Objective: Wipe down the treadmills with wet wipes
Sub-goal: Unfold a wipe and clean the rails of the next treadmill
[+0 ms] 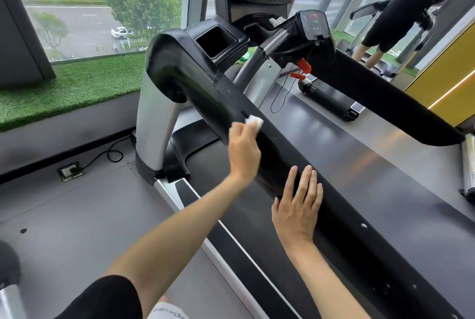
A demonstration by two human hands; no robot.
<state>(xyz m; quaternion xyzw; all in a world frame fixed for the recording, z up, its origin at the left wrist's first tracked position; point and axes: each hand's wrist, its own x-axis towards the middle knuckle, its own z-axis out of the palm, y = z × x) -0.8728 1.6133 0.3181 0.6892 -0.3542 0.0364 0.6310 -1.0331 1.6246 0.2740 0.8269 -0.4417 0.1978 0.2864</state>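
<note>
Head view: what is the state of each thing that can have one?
left hand, grips wet wipe
wet wipe, crumpled, pressed against handrail
right hand, flat on handrail, fingers straight
floor socket, cable plugged in
cup holder, looks empty

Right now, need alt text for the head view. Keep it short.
A person's left hand holds a small white wet wipe against the long glossy black handrail of a treadmill, while the right hand rests flat on the same rail. Another person in black clothes stands at the far right.
</note>
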